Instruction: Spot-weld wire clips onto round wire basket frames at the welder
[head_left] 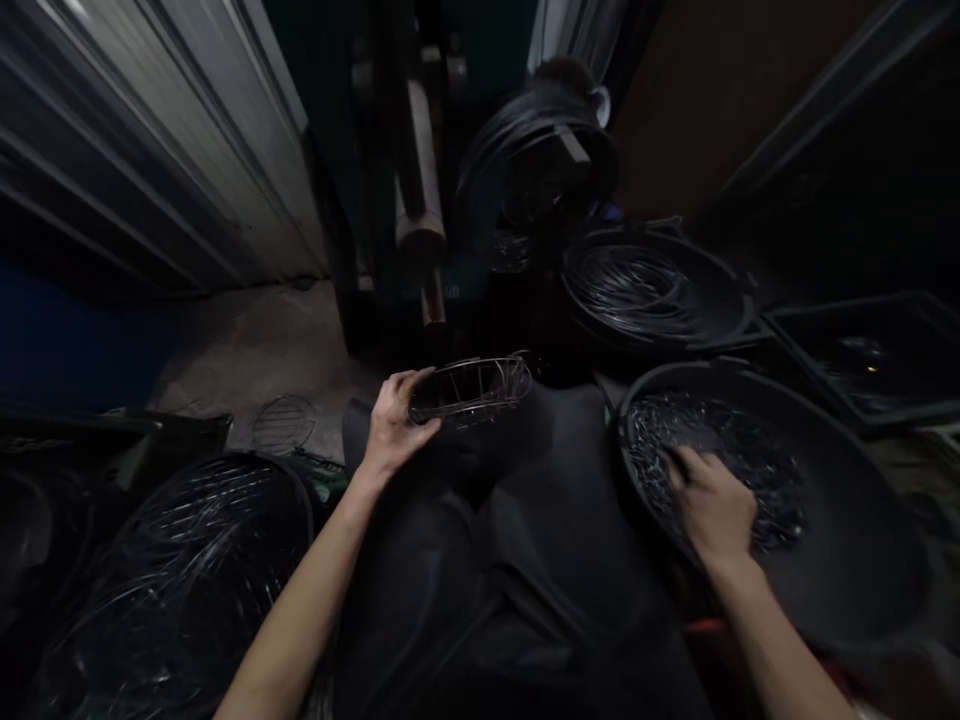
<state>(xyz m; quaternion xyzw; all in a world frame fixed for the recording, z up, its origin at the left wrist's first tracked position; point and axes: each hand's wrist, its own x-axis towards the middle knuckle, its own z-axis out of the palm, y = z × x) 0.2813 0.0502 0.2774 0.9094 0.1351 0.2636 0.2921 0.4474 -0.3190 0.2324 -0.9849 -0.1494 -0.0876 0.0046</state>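
Note:
My left hand grips the left end of a round wire basket, thumb below and fingers above. The basket is held over my dark-covered lap, in front of a machine. On the right, my right hand reaches into a wide black basin, its fingers curled down at a heap of small shiny metal pieces. The fingertips are dark and blurred, so whether a piece sits between them is hard to make out.
A machine with a vertical rod stands ahead. Behind the basin, another tub holds coiled wire. To the left is a container of wire parts; a round wire grid lies on the floor. A dark crate stands far right.

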